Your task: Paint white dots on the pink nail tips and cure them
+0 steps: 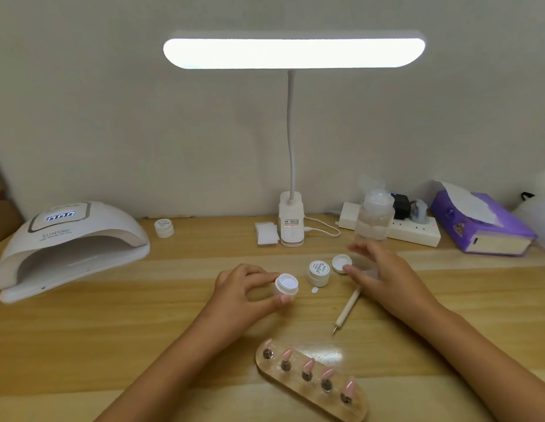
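Observation:
Several pink nail tips (308,365) stand on pegs in a clear oblong holder (298,388) at the near edge of the wooden table. My left hand (240,287) grips a small open white gel jar (286,286) between thumb and fingers. Its lid (341,262) lies upturned further right, and the thumb of my right hand (384,269) touches it while the fingers hover spread and blurred. A closed labelled jar (318,272) stands between the two. A white dotting pen (348,310) lies on the table under my right hand. A white blob (314,289) sits beside the jars.
A white curing lamp (67,248) with a lit display sits at the left, a third small jar (164,227) behind it. At the back stand a lit desk lamp (292,222), cotton pads (267,233), a clear pump bottle (374,219), a power strip (417,228) and a purple tissue pack (481,222).

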{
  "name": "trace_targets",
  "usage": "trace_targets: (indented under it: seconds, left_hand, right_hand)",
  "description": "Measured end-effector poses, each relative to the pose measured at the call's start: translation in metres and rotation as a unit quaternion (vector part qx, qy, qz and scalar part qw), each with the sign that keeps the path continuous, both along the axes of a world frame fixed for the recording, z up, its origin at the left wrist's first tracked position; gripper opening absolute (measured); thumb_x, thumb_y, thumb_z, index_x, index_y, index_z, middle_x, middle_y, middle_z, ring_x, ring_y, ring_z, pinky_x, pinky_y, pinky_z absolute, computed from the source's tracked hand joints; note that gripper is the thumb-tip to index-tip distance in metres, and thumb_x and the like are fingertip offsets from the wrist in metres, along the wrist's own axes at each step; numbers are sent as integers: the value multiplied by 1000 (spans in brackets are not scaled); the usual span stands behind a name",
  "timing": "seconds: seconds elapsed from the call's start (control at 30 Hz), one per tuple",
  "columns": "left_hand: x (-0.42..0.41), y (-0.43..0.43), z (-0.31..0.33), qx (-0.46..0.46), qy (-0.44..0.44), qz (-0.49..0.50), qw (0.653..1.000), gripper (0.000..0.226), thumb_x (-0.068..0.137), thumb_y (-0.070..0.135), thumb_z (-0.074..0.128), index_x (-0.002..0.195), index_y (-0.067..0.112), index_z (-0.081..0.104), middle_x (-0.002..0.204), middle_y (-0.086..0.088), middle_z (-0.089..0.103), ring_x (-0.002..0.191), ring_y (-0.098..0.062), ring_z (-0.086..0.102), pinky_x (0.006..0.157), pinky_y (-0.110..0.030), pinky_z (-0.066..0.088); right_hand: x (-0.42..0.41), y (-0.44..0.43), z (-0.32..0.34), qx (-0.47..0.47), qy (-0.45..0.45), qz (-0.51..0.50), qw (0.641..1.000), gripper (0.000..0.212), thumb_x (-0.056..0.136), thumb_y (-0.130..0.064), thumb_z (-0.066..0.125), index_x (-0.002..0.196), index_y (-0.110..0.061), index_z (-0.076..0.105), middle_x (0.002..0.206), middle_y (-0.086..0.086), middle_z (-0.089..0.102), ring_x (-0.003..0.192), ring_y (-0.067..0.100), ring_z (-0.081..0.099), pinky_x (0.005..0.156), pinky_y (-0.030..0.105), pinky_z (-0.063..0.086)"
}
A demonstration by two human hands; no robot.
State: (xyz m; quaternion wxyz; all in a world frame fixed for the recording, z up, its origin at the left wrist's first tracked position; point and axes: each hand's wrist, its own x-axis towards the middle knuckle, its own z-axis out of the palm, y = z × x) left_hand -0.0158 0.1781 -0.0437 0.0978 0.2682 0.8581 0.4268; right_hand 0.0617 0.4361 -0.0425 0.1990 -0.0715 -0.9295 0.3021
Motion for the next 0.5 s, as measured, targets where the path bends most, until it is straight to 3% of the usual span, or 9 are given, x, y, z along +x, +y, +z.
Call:
trace_targets:
  seconds: [0.1, 0.2, 0.27, 0.37, 0.43, 0.5]
  left_hand:
    - [-2, 0, -2, -21, 31, 18, 999, 31, 71, 56, 72, 96, 61, 53, 114, 30, 45, 117, -1, 24, 99, -17, 18]
    - [-3, -2, -7, -21, 40, 25, 999, 32, 73, 53, 74, 101, 57, 58, 116, 33, 41, 121, -2, 22, 103, -17, 17]
    - [-5, -2, -10, -29, 53, 20, 998, 46, 71, 56, 73, 114, 53, 58, 120, 33, 38, 124, -2, 19, 106, -19, 18]
    - [-7, 0, -11, -51, 77, 27, 995, 81, 71, 57, 73, 141, 44, 35, 131, 24, 28, 127, -1, 16, 108, -22, 18]
    - [-7, -2, -9, 29, 37, 58, 997, 76, 78, 47, 72, 142, 41, 32, 136, 19, 29, 130, -4, 21, 110, -27, 23]
    - [-9, -4, -6, 143, -13, 90, 986, 55, 86, 34, 67, 134, 38, 40, 138, 14, 38, 130, -7, 32, 105, -26, 31]
  right_hand:
    - [8, 5, 18, -35, 79, -8, 996, 19, 95, -29, 58, 113, -34, 57, 111, -16, 62, 102, -1, 55, 84, 20, 44]
    - [17, 13, 41, -58, 101, -4, 993, 13, 94, -30, 55, 105, -39, 56, 92, -15, 64, 87, -2, 57, 71, 17, 48]
    - [23, 17, 49, 6, 20, 30, 999, 20, 95, -28, 57, 103, -46, 54, 90, -14, 62, 86, -3, 55, 70, 18, 49]
    - [29, 11, 51, 153, -139, 119, 971, 32, 95, -26, 58, 105, -55, 49, 95, -23, 55, 91, -7, 50, 72, 11, 44]
    - [30, 0, 43, 203, -196, 150, 948, 34, 95, -25, 57, 114, -53, 52, 104, -26, 49, 94, -5, 48, 77, 12, 45]
    - [30, -10, 33, 272, -189, 149, 932, 32, 95, -25, 55, 119, -46, 54, 113, -20, 46, 98, -2, 43, 80, 18, 47]
